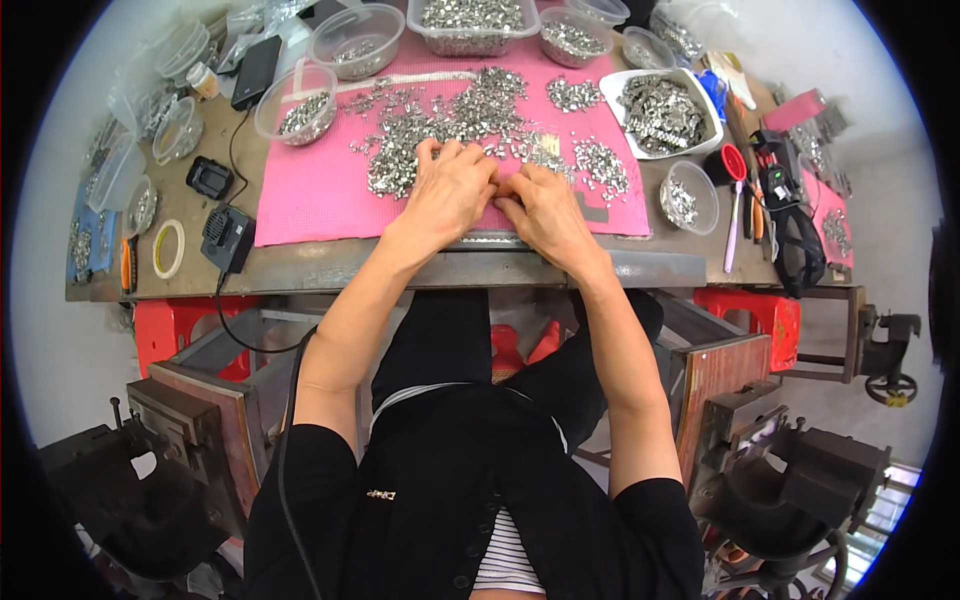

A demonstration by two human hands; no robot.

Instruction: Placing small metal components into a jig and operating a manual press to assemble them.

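Note:
My left hand (450, 190) and my right hand (545, 208) meet at the front of a pink mat (310, 205), fingers bent and fingertips close together. Whatever lies between the fingertips is hidden or too small to make out. Just beyond my left hand spreads a large heap of small shiny metal pieces (440, 125). To the right of my right hand lies a smaller pile of metal pieces (600, 168). A small yellowish block (549, 144) sits beyond my right fingers. Below my hands runs the metal front edge of the bench (480, 265).
Clear plastic bowls (268, 118) and a clear tub (472, 43) of metal pieces line the back and left. At right stand a white tray (640, 147), another bowl (705, 215) and a red-and-purple tool (735, 190). A black charger (228, 238) trails a cable. Vises (800, 490) flank the bench.

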